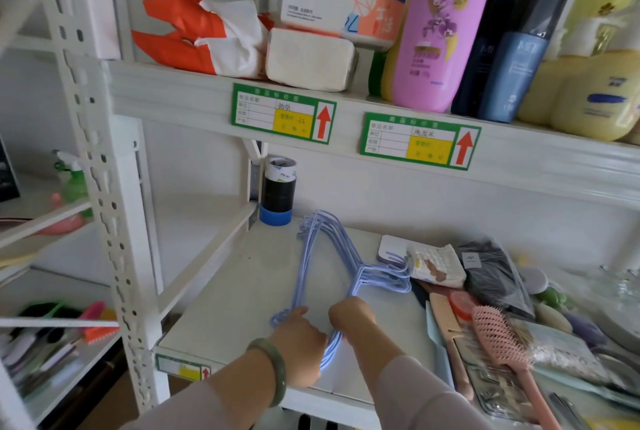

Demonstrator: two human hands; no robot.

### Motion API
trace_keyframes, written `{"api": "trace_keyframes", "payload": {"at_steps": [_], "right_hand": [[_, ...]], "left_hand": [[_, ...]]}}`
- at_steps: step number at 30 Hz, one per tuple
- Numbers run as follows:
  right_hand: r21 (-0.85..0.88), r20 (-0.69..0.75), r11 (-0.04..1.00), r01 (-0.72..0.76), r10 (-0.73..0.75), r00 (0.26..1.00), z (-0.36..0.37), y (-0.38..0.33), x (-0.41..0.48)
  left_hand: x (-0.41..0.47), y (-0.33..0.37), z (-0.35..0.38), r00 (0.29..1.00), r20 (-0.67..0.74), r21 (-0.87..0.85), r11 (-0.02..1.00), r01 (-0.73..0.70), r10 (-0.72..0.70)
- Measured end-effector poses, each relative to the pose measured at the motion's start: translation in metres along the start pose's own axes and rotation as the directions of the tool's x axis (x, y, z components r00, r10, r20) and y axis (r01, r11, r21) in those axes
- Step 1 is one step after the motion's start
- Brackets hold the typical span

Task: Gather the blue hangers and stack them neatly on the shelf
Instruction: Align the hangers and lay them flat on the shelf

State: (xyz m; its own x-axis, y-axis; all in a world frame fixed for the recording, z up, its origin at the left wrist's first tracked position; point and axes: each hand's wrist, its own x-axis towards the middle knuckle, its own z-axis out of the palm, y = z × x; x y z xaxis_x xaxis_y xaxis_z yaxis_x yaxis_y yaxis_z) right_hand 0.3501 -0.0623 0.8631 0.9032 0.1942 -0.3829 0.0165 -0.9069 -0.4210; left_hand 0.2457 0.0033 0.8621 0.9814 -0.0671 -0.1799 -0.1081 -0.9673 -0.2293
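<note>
Looks like the stacking part's basically underway: the blue hangers point(322, 267) lie bunched flat on the shelf point(221, 332), running from its front edge toward the back left corner. Both hands are closed on the bundle's near end at the front edge, left hand point(301, 336) and right hand point(353, 320). Next I'd guess squaring them up and letting go. No bins here, just loose clutter on the right.

Pale blue hangers point(313, 267), white shelf point(242, 291)

Blue hangers point(323, 267) stacked flat on shelf point(221, 319)
</note>
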Motion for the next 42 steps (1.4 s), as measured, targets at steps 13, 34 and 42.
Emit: {"api": "trace_keyframes", "payload": {"at_steps": [13, 34, 42], "right_hand": [[0.078, 0.067, 0.997, -0.002, -0.004, 0.998, 0.001, 0.001, 0.007], [0.420, 0.088, 0.907, 0.013, -0.055, 0.995, 0.007, 0.007, 0.004], [0.422, -0.007, 0.906, -0.033, 0.040, 0.999, 0.002, 0.005, 0.006]], "left_hand": [[0.033, -0.044, -0.013, 0.746, 0.051, -0.817, 0.401, 0.413, -0.664], [0.056, -0.047, -0.018, 0.717, 0.200, -0.664, 0.446, 0.600, -0.667], [0.060, -0.052, -0.026, 0.734, 0.232, -0.672, 0.440, 0.596, -0.639]]}}
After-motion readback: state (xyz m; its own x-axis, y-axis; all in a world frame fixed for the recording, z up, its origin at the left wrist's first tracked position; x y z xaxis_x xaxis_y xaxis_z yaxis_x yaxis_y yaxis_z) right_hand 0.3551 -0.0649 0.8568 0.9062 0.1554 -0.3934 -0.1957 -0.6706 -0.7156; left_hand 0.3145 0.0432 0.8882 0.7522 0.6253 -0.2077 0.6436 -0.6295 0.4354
